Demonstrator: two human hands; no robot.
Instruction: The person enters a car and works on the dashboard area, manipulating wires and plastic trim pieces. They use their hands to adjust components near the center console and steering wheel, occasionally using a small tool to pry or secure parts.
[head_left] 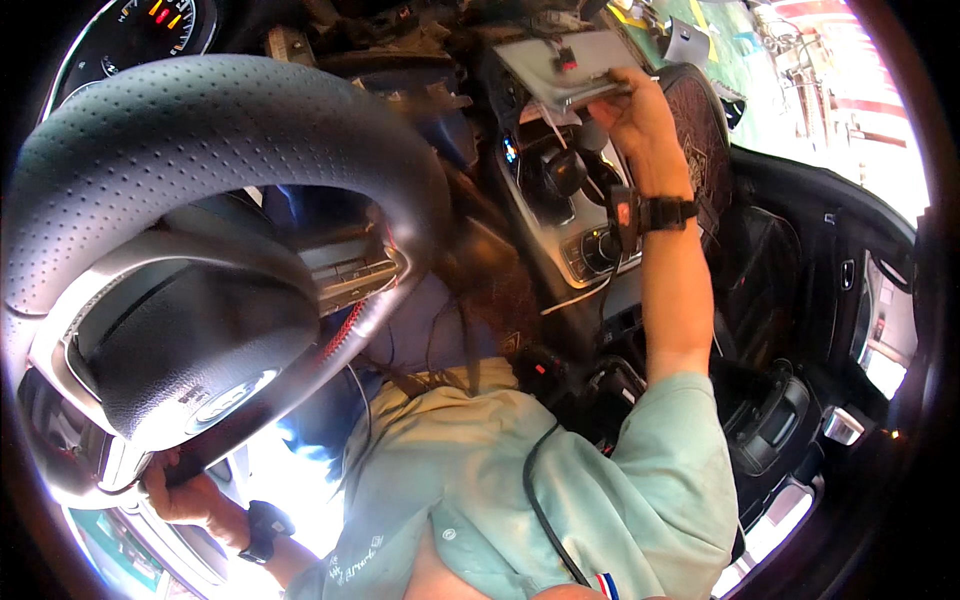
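Car-cabin surroundings fill the view, with the steering wheel [180, 200] close at the left. The left hand [185, 495] curls its fingers around the wheel's lower rim. Farther off, past the centre console [590, 250], the right hand [640, 115] grips the edge of a grey panel [565, 65] up by the dashboard; bright daylight shows beyond.

The left hand [185, 492], at seven o'clock, is half covered by the steering wheel [200, 180]; its fingertips are out of sight behind the rim. At one o'clock the right hand [635, 110] has its fingers tucked behind a grey panel [570, 62], perhaps gripping its edge. The instrument dial [150, 25] at eleven o'clock is cut by the frame edge. The console controls [598, 248] are too small to tell apart.
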